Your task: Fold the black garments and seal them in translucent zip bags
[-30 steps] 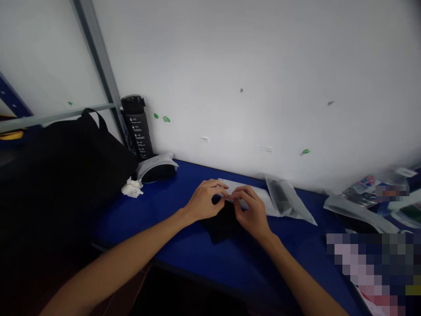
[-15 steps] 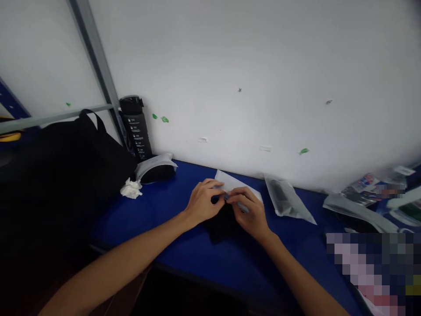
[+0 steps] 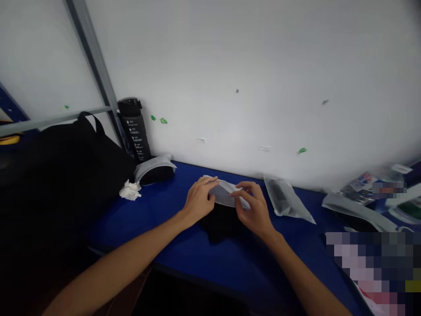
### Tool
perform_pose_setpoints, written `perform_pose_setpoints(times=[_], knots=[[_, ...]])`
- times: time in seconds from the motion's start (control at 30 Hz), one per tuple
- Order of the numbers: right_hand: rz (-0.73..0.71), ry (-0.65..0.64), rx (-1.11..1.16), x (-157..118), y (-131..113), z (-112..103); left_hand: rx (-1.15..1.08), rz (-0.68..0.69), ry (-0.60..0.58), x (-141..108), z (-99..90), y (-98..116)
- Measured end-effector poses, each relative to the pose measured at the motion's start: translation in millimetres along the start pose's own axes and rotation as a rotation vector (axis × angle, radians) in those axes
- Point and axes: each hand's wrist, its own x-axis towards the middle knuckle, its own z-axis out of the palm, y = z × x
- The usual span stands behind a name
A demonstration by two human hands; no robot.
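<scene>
A whitish translucent plastic bag [image 3: 224, 195] lies between my hands, its mouth edge bowed toward me. My left hand [image 3: 199, 201] grips its left end, fingers over the top and thumb underneath. On the right, my right hand [image 3: 252, 207] holds the other end between thumb and bent fingers. Directly below the bag's edge lies a black, soft-looking item [image 3: 219, 223]; whether part of it is inside the bag cannot be seen. Both hands stay low over the blue table [image 3: 158, 219].
A black bag [image 3: 75, 175] fills the left side, beside a dark bottle [image 3: 137, 136] and a crumpled tissue [image 3: 130, 190]. Filled translucent pouches stand at the back left [image 3: 157, 170] and right [image 3: 287, 199]. More packages [image 3: 358, 213] lie far right. A white wall [image 3: 210, 79] closes the back.
My hands have moved apart from their earlier meeting point at the middle of the bag, toward its two ends. The bag's front edge now shows as a wide curve.
</scene>
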Motion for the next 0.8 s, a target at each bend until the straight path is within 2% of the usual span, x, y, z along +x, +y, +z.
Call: perform_pose_setpoints(times=[0.03, 0.07, 0.17, 0.23, 0.3, 0.4, 0.6, 0.8], knots=[[-0.010, -0.080, 0.028, 2.0, -3.2, -6.3, 0.024, -0.017, -0.003, 0.6, -1.1, -1.0], [-0.020, -0.213, 0.064, 3.8, -7.1, -12.6, 0.048, -0.033, -0.001, 1.2, -2.2, -2.1], [-0.015, -0.700, 0.115, 6.4, -19.7, -27.3, 0.115, -0.071, 0.019, 2.8, -5.8, -6.3], [0.014, -0.867, 0.099, 5.9, -25.5, -31.1, 0.155, -0.089, 0.032, 4.0, -7.9, -9.6], [0.030, -0.912, 0.090, 4.2, -28.6, -30.6, 0.189, -0.109, 0.042, 5.4, -9.7, -13.0], [-0.008, -0.904, 0.058, 0.6, -30.9, -24.8, 0.228, -0.135, 0.051, 7.6, -11.5, -17.5], [-0.042, -0.705, -0.172, -7.3, -34.1, -9.1, 0.318, -0.135, 0.035, 8.5, -11.4, -20.7], [0.102, -0.782, -0.210, -6.4, -31.6, -3.9, 0.375, -0.107, 0.020, 6.7, -9.0, -20.4]])
